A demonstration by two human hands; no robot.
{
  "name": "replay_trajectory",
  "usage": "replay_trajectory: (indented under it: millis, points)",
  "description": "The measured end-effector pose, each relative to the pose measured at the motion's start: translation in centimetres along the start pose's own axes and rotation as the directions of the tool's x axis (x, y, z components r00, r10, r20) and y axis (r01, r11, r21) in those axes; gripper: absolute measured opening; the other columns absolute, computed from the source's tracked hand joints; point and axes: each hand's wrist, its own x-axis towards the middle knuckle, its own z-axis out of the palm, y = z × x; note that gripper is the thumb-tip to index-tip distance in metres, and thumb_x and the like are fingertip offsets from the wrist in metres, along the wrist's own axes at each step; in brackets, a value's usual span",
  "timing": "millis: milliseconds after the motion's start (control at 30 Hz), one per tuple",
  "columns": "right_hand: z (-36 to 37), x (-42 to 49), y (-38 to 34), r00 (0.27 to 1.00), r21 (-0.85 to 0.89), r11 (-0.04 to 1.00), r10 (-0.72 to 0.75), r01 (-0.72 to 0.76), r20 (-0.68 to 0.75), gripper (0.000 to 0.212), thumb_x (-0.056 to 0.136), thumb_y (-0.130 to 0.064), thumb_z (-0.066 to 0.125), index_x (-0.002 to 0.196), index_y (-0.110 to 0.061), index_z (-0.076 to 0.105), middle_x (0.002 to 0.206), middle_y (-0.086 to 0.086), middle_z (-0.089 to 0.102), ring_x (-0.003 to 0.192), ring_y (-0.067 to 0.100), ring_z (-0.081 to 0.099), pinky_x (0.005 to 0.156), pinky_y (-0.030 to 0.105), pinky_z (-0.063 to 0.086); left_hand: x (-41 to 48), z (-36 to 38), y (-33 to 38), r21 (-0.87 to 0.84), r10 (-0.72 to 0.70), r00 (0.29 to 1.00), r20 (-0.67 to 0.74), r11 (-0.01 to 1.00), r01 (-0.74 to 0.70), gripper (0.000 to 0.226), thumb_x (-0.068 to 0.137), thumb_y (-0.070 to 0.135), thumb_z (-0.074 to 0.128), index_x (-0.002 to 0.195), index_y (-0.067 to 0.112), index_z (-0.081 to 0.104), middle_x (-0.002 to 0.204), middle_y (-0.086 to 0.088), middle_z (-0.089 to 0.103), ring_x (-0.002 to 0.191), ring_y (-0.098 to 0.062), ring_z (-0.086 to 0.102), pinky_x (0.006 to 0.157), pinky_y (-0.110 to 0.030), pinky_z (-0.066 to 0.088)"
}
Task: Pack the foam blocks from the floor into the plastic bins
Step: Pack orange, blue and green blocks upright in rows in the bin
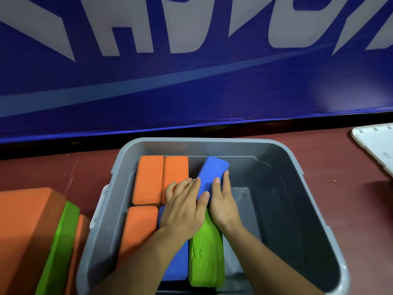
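Observation:
A grey plastic bin (282,158) sits on the floor below me. Inside its left half lie three orange foam blocks (148,179), a blue block (177,267) and a green block (205,258). A second blue block (210,173) lies tilted at the back, next to the orange ones. My left hand (185,209) rests flat on the blocks, fingers straight, touching this tilted blue block's left edge. My right hand (223,201) grips its right edge, fingers along the side and thumb on top. The bin's right half holds no blocks.
A stack of orange and green foam blocks (42,235) lies on the red floor left of the bin. A white lid (376,145) lies at the far right. A blue banner wall (191,81) stands right behind the bin.

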Motion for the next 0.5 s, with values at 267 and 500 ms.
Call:
replay_trajectory:
  millis: [267,500]
  points:
    - [-1.3,-0.6,0.3,0.996,-0.029,0.997,-0.078,0.077,-0.036,0.052,0.111,-0.043,0.022,0.162,-0.038,0.016,0.165,-0.017,0.026,0.149,0.017,0.033,0.106,0.022,0.024,-0.3,-0.3,-0.2,-0.164,0.022,0.989,-0.149,0.985,-0.046,0.068,0.105,0.057,0.025,0.125,0.010,0.070,0.120,0.001,0.072,0.115,-0.015,0.062,0.106,-0.032,0.029]
    - [-0.6,-0.7,0.6,0.982,-0.076,0.979,-0.188,0.188,0.003,0.049,0.109,-0.047,0.029,0.158,-0.044,0.026,0.158,-0.018,0.040,0.142,0.012,0.042,0.112,0.028,0.033,0.0,-1.4,-0.5,-0.198,-0.072,0.927,-0.368,0.980,-0.003,0.048,0.099,0.044,0.043,0.119,0.009,0.069,0.098,0.008,0.073,0.103,-0.010,0.058,0.097,-0.028,0.028]
